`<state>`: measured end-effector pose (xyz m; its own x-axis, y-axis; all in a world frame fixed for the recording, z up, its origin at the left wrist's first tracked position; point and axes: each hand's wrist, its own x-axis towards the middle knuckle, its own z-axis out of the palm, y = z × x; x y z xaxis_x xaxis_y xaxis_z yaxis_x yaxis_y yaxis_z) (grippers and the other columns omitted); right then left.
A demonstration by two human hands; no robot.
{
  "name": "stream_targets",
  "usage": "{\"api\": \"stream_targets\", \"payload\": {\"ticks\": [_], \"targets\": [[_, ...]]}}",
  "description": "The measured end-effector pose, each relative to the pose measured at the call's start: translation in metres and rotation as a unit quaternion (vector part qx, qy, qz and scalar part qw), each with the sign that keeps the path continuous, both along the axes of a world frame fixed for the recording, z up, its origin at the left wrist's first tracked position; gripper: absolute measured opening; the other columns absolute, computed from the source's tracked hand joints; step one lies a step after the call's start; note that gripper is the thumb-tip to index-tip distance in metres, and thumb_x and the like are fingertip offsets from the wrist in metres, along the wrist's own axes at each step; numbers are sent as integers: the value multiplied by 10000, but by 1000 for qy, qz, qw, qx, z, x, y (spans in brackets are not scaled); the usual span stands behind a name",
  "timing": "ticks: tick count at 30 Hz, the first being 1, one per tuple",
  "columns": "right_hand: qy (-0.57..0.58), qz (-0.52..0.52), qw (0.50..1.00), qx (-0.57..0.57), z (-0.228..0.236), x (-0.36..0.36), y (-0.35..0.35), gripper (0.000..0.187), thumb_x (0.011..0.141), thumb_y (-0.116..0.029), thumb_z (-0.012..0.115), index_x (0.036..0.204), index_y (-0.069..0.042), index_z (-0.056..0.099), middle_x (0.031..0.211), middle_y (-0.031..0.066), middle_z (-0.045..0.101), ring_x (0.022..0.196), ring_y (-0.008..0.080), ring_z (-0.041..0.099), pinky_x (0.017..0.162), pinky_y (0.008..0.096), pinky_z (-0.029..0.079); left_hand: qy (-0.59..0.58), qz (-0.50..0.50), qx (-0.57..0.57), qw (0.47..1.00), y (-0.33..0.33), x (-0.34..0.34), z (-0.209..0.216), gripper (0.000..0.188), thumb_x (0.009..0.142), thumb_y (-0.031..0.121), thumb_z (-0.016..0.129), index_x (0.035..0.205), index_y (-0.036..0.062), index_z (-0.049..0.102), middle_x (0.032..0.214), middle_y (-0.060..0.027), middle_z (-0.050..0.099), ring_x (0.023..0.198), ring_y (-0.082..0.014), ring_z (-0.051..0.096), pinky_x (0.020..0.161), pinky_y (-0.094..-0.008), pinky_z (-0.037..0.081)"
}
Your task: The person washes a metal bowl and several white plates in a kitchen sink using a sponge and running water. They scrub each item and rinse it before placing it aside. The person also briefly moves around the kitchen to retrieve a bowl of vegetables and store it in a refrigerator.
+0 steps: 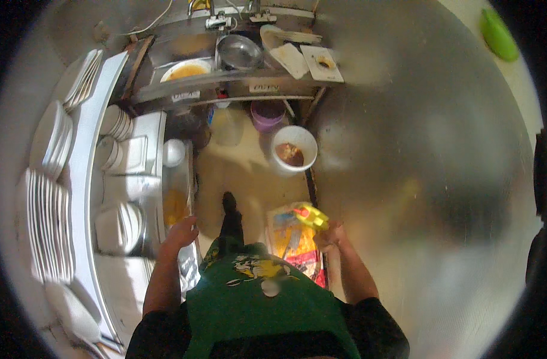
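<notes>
My right hand (pixel 329 236) is closed round a spray bottle with a yellow trigger head (pixel 313 218) and a red nozzle tip. The bottle's body is mostly hidden by the hand. Below the sprayer lies a red and yellow printed bag (pixel 297 244) on the floor. My left hand (pixel 182 232) hangs beside the shelf rack on the left, its fingers curled, with nothing visible in them.
Stacked white plates (pixel 46 224) fill the left shelves (pixel 112 78). Ahead, a sink counter (pixel 225 79) bears a metal bowl (pixel 240 52) and used dishes. A white bucket (pixel 295 148) with food scraps and a purple bucket (pixel 267 115) stand below. A steel surface (pixel 417 155) spans the right.
</notes>
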<state>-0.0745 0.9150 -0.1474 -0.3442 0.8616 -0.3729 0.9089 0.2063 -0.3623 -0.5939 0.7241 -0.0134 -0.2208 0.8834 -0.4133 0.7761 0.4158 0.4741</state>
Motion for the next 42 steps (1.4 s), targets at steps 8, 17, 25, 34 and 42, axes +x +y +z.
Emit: {"api": "stream_targets", "payload": {"ticks": [8, 17, 25, 34, 42], "targets": [[171, -177, 969, 24, 313, -137, 237, 234, 753, -212, 668, 945, -90, 614, 736, 83, 618, 634, 137, 582, 571, 288, 480, 15, -53, 37, 998, 226, -118, 12, 378, 798, 218, 522, 1150, 81, 514, 1037, -211, 588, 985, -367, 552, 853, -426, 435], [39, -41, 962, 266, 462, -222, 544, 317, 771, -240, 613, 1025, -50, 596, 813, 102, 642, 716, 193, 601, 660, 333, 479, -20, 10, 103, 994, 385, -209, 46, 443, 808, 240, 534, 1197, 37, 477, 1147, -205, 544, 1043, -351, 530, 886, -410, 424], [-8, 27, 974, 225, 382, -320, 853, 362, 720, -220, 629, 1047, -70, 589, 778, 126, 641, 616, 222, 603, 581, 363, 491, -62, 139, -66, 986, 377, -249, 1, 437, 781, 164, 575, 1185, 34, 468, 1086, -209, 575, 1015, -357, 551, 853, -408, 444], [178, 122, 963, 165, 233, -378, 1067, 365, 743, -230, 636, 1048, -37, 581, 839, 116, 639, 703, 219, 607, 601, 348, 484, -32, 227, -126, 965, 427, -251, 30, 406, 811, 116, 538, 1198, 57, 431, 1026, -149, 583, 861, -249, 595, 753, -331, 485], [-29, -41, 937, 345, 270, -446, 1023, 412, 756, -327, 612, 1075, -73, 558, 948, 136, 632, 829, 295, 618, 704, 408, 491, -16, 176, -123, 976, 496, -266, 55, 426, 828, 143, 588, 1221, 40, 461, 1174, -166, 548, 1072, -263, 544, 872, -358, 446]]}}
